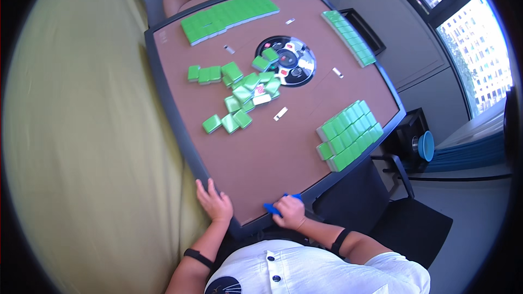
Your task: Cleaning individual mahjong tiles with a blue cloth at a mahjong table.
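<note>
A blue cloth is bunched under my right hand, which grips it at the near edge of a mahjong table. My left hand rests on the table's dark rim near the left corner, fingers spread and holding nothing. Beyond my hands, green-backed mahjong tiles lie in a loose heap left of the round centre console. One tile in the heap shows a red marking. To the right, a stacked block of tiles stands near the edge.
Rows of tiles line the far side and the right edge. A yellow-green draped cover lies along the left. Black armchairs stand at the right, and a blue bowl sits on a dark stand.
</note>
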A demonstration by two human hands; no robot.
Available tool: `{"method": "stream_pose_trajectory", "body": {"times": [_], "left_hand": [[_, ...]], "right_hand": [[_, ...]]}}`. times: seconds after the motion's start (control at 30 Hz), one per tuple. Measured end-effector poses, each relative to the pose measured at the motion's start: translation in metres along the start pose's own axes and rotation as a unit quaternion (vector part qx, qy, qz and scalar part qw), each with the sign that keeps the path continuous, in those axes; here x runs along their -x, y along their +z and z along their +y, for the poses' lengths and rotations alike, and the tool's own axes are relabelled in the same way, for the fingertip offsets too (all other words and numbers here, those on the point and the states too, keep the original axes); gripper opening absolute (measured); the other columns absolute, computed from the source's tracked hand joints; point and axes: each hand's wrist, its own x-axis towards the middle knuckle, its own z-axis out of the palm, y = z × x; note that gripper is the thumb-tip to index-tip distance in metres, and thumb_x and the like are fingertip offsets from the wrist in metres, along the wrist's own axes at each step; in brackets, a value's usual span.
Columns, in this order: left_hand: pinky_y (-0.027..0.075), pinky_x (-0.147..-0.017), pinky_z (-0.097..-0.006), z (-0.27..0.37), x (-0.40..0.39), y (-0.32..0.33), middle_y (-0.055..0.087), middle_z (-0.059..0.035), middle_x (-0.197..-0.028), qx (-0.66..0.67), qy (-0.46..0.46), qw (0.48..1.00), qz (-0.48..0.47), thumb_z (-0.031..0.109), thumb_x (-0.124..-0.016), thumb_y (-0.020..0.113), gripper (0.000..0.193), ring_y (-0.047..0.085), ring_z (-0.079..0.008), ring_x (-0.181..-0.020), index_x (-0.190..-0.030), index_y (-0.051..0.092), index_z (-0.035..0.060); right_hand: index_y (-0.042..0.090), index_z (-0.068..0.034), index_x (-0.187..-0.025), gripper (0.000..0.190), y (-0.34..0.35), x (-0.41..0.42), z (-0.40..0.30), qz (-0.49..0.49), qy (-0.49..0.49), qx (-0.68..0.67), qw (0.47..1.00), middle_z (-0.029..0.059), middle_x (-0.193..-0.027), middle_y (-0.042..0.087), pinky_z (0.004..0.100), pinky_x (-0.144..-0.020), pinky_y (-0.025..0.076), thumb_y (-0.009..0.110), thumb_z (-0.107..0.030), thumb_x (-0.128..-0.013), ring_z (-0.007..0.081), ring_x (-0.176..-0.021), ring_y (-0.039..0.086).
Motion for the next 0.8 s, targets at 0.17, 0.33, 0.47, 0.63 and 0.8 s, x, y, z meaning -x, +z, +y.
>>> {"method": "stream_pose_trajectory", "body": {"times": [0.17,0.33,0.47,0.63,0.8], "left_hand": [[0.021,-0.106,-0.0572,-0.007,0.0,-0.001,0.022,-0.0316,-0.142,0.04,0.012,0.999,-0.006,0.014,-0.076,0.058,0.062,0.024,-0.0495,-0.129,-0.135,0.038,0.0047],[0.013,-0.107,-0.0601,-0.023,-0.05,-0.006,0.021,-0.0258,-0.146,0.004,0.106,0.993,-0.054,0.029,-0.082,0.059,0.06,0.018,-0.0457,-0.134,-0.135,0.04,0.0091],[0.013,-0.11,-0.0551,-0.041,-0.12,0.011,0.027,-0.0207,-0.146,-0.011,0.153,0.988,-0.036,0.031,-0.085,0.057,0.058,0.02,-0.038,-0.137,-0.135,0.04,0.0066],[0.015,-0.111,-0.0522,-0.053,-0.181,0.022,0.031,-0.0182,-0.144,-0.03,0.122,0.992,-0.009,0.028,-0.083,0.058,0.053,0.022,-0.0359,-0.137,-0.129,0.044,0.004],[0.018,-0.111,-0.0524,-0.053,-0.183,0.026,0.033,-0.0178,-0.142,-0.055,0.148,0.987,-0.003,0.022,-0.08,0.06,0.049,0.024,-0.0364,-0.136,-0.123,0.048,0.0027]], "right_hand": [[0.06,-0.006,-0.075,0.019,0.011,-0.002,-0.01,0.053,0.059,0.048,0.996,0.0099,-0.071,0.053,0.0377,-0.057,0.045,0.064,-0.016,-0.058,0.028,-0.063,0.055],[0.06,-0.006,-0.075,0.019,0.011,-0.004,-0.012,0.067,0.066,0.091,0.991,0.0109,-0.073,0.051,0.0379,-0.058,0.045,0.061,-0.015,-0.058,0.0286,-0.065,0.053],[0.059,-0.006,-0.076,0.02,0.008,-0.004,-0.017,0.054,0.074,0.12,0.989,0.0111,-0.074,0.049,0.0382,-0.059,0.045,0.061,-0.016,-0.059,0.0283,-0.067,0.053],[0.059,-0.007,-0.079,0.022,0.013,-0.004,-0.015,0.06,0.072,0.13,0.987,0.01,-0.075,0.049,0.0375,-0.06,0.045,0.062,-0.017,-0.06,0.0276,-0.069,0.053],[0.06,-0.007,-0.08,0.024,0.013,0.001,-0.015,0.078,0.086,0.12,0.986,0.0091,-0.075,0.05,0.0367,-0.061,0.045,0.062,-0.018,-0.059,0.0267,-0.069,0.053]]}}
